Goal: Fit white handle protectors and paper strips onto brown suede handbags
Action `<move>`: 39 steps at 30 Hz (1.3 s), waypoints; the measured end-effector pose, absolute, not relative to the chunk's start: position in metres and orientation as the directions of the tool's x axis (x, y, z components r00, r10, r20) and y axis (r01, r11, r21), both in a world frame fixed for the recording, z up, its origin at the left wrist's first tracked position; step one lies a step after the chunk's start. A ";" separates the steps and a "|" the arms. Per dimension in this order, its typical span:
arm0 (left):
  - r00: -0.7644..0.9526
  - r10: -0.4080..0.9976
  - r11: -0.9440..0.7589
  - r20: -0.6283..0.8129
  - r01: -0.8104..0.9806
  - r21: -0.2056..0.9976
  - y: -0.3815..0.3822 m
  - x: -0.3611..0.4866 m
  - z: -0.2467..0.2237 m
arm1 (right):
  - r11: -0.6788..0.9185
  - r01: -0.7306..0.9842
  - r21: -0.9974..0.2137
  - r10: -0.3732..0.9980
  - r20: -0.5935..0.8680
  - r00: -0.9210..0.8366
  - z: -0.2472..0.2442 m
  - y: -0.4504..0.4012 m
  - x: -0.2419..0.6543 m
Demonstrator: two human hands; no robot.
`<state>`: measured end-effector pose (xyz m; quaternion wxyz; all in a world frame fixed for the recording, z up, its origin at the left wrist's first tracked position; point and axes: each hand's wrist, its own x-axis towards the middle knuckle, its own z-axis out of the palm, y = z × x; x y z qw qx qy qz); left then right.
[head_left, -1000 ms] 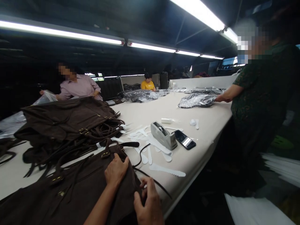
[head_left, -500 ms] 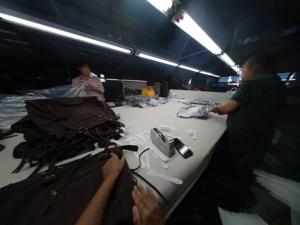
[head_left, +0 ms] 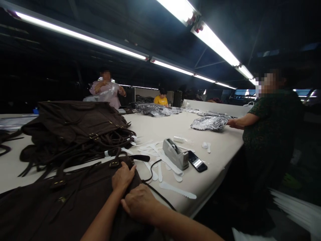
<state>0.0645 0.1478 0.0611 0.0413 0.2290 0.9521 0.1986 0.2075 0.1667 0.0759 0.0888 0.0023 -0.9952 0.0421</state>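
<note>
A dark brown bag point(head_left: 82, 201) with handles, thin straps and brass-coloured fittings lies in front of me at the table's near edge. Near its top right corner, my left hand point(head_left: 123, 175) is closed on the fabric, fingertips curled over the edge. My right hand point(head_left: 140, 202) is just below it, curled against the bag's side; its fingertips are hidden. A dark cord point(head_left: 160, 194) trails from beside the bag across the table edge. Behind the bag, a pile of similar brown bags point(head_left: 75, 127) rests on the table.
On the pale table point(head_left: 160, 125) are a grey tape dispenser point(head_left: 175, 154), a phone point(head_left: 197, 161) and several white notched strips point(head_left: 178, 190). A person point(head_left: 273, 127) at right holds a plastic-wrapped package point(head_left: 210, 122). Another person point(head_left: 107, 88) handles clear plastic; a third point(head_left: 161, 99) is farther back.
My right hand has gone from flat, fingers spread beside the bag, to curled on its side nearer my left hand. The person at back left has raised the plastic. The view has shifted slightly.
</note>
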 end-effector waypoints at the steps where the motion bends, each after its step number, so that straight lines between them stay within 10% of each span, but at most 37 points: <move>1: -0.889 0.458 0.813 0.008 0.422 0.400 0.147 0.064 0.062 | 0.993 -0.019 -0.115 0.010 0.248 -0.969 0.065 0.163 0.209; 4: -0.882 0.472 0.805 -0.002 0.429 0.410 0.146 0.061 0.062 | 0.967 -0.039 -0.253 0.058 0.368 -0.928 0.046 0.158 0.218; 10: -0.860 0.510 0.780 -0.032 0.446 0.440 0.144 0.054 0.061 | 0.858 0.046 -0.512 0.114 0.102 -0.988 0.047 0.166 0.230; 24: -0.708 0.702 0.626 0.082 0.667 0.404 0.063 0.139 0.046 | 0.866 0.066 -0.496 0.106 0.053 -0.993 0.042 0.176 0.223; 39: -0.021 0.668 0.396 0.743 0.856 -0.332 0.001 0.177 -0.011 | 0.873 0.240 -0.425 0.245 -0.044 -0.969 0.048 0.184 0.184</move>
